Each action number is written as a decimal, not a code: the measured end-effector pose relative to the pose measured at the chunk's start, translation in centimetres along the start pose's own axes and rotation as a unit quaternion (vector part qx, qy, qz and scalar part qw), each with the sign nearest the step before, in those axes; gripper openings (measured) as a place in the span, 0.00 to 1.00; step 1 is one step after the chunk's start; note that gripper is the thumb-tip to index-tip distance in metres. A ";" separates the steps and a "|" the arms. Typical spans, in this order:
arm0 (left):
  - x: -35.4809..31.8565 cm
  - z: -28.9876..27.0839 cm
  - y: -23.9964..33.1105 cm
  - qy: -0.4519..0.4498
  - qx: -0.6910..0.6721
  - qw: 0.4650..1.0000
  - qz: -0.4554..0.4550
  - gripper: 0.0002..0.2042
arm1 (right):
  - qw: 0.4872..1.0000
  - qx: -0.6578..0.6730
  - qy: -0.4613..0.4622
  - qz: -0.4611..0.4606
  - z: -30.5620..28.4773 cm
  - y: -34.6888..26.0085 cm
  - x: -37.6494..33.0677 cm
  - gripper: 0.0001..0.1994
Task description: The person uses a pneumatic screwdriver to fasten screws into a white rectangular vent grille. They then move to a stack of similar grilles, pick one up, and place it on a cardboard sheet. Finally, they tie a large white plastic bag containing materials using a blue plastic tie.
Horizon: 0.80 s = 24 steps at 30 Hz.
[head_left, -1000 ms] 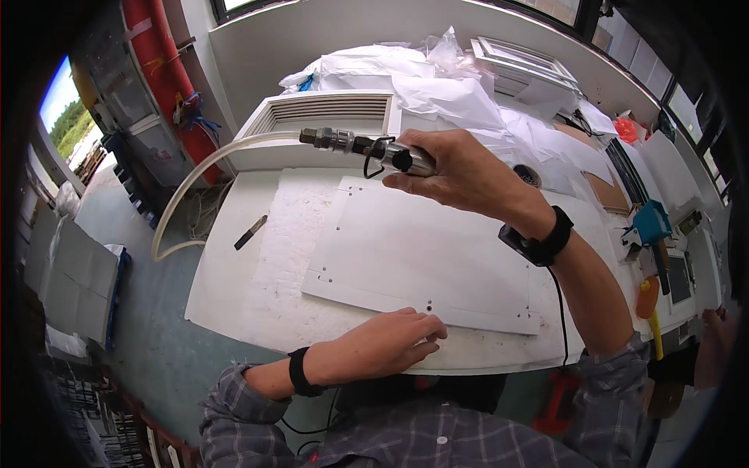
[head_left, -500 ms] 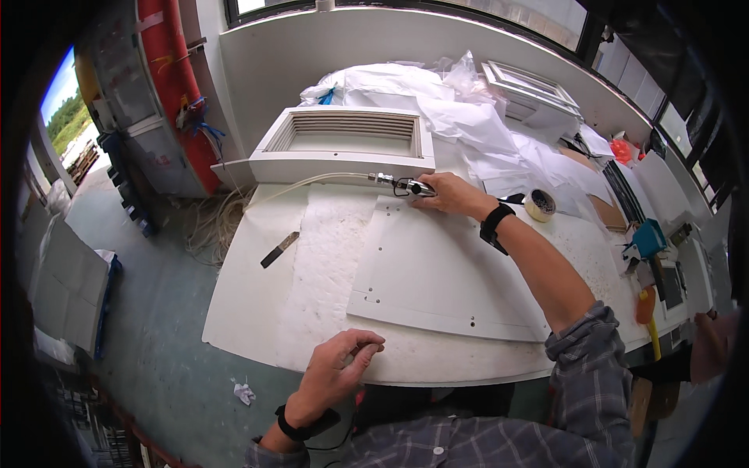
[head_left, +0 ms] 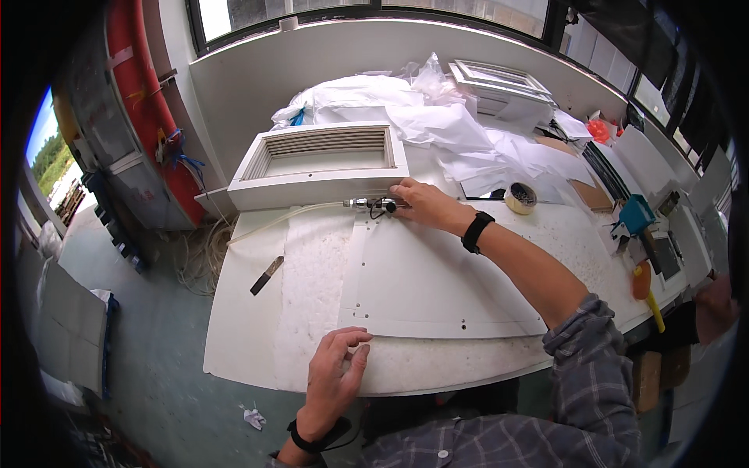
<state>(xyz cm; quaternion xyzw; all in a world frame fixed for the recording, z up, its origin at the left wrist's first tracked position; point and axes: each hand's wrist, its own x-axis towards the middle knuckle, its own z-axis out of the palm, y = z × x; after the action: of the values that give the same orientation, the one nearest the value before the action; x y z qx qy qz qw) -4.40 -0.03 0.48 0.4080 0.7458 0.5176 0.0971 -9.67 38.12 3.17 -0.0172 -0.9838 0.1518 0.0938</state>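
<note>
My right hand [head_left: 427,207] reaches across a flat white panel [head_left: 437,273] with small holes near its edges. Its fingers are closed round the end of a metal air tool [head_left: 373,204] at the panel's far edge; part of the tool is hidden under them. A pale air hose [head_left: 285,217] runs left from the tool. Just behind it stands a white louvred frame [head_left: 296,187]. Near the table's front edge my left hand [head_left: 334,378] hovers open, fingers bent, thumb apart, holding nothing; its fingertips are close to the panel's near left corner.
A flat dark-handled tool [head_left: 267,276] lies on the white table [head_left: 242,327] at left. Toward the right are a tape roll [head_left: 520,198], a teal tool [head_left: 637,214] and an orange-and-yellow tool [head_left: 644,282]. White sheeting [head_left: 351,93] and more frames [head_left: 499,78] are heaped behind.
My left hand has loosened, its thumb and fingers moving apart. My right hand remains at the air tool, now lower and close against the louvred frame. The whole view has shifted.
</note>
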 end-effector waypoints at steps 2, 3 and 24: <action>0.8 0.1 0.2 0.019 0.058 0.997 0.049 0.14 | 1.000 0.002 0.017 -0.007 -0.3 0.0 -1.1 0.20; 1.2 0.2 0.4 0.026 0.091 0.993 0.064 0.15 | 1.000 0.000 0.019 -0.002 -0.7 0.2 -1.7 0.20; 0.2 1.6 1.8 -0.007 0.176 0.984 -0.001 0.22 | 0.939 -0.103 0.159 0.288 -3.1 -2.8 -36.6 0.29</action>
<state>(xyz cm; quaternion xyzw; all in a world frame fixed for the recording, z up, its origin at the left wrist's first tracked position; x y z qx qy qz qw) -2.65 1.43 1.37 0.4218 0.8247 0.3756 0.0294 26.81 34.04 0.33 -0.3331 -0.9193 0.0657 0.1990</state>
